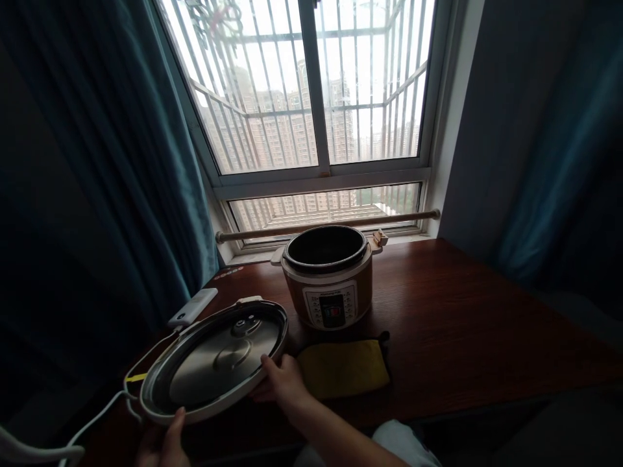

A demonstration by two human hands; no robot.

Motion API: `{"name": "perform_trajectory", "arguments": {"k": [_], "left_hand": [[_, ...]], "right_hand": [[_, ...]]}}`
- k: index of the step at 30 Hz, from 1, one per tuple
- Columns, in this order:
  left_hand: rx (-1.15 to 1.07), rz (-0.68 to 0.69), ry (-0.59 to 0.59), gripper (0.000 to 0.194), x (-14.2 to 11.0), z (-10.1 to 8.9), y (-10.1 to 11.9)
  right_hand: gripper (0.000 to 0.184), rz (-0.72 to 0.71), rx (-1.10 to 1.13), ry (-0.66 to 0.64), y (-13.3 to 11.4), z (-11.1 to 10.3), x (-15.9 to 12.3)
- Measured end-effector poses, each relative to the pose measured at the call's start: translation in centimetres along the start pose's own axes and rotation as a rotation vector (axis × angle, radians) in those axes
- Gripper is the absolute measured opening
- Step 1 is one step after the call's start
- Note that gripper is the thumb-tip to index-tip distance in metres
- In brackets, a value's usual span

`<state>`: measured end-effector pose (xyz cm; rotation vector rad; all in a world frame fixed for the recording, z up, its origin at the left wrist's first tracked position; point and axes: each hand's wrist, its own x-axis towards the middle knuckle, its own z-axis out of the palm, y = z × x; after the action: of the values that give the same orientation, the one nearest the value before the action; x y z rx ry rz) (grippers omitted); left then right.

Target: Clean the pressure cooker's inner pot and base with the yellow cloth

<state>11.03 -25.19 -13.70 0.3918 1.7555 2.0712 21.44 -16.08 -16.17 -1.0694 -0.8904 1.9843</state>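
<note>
Both my hands grip the round pressure cooker lid, which is tilted with its shiny metal underside facing up, at the table's left front. My left hand is closed on the near rim, its thumb on top and its other fingers mostly in shadow. On the lid's right edge, my right hand presses its thumb over the rim with the fingers beneath. Behind and to the right stands the electric pressure cooker, lidless, showing a dark inner pot. A folded yellow cloth lies in front of the cooker, beside my right hand.
A white power strip with a white cable lies behind the lid on the left. The brown wooden table reaches the window sill, where a horizontal rod runs across. Blue curtains hang at the left.
</note>
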Motion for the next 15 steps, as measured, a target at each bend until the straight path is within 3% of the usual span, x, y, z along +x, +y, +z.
{"name": "perform_trajectory", "arguments": {"k": [3, 5, 7, 9, 12, 15], "left_hand": [[-0.01, -0.044, 0.032, 0.038, 0.1, -0.1, 0.4], [-0.013, -0.06, 0.036, 0.039, 0.3, -0.3, 0.4], [0.003, -0.062, 0.043, 0.04, 0.5, -0.4, 0.4], [0.03, -0.044, 0.06, 0.04, 0.6, -0.6, 0.3], [0.069, -0.04, 0.067, 0.039, 0.6, -0.6, 0.5], [0.165, 0.007, 0.044, 0.037, 0.5, -0.5, 0.9]], "right_hand": [[0.034, -0.068, -0.395, -0.014, -1.1, -1.2, -1.3], [0.039, -0.215, -0.802, 0.089, -2.0, -2.4, -2.3], [0.032, -0.318, -1.186, 0.218, -2.6, -3.5, -3.1], [0.033, -0.273, -1.44, 0.332, -2.7, -4.4, -3.6], [0.041, -0.088, -1.576, 0.45, -2.0, -5.2, -3.4], [0.034, -0.015, -1.482, 0.46, -1.3, -5.4, -2.8]]}}
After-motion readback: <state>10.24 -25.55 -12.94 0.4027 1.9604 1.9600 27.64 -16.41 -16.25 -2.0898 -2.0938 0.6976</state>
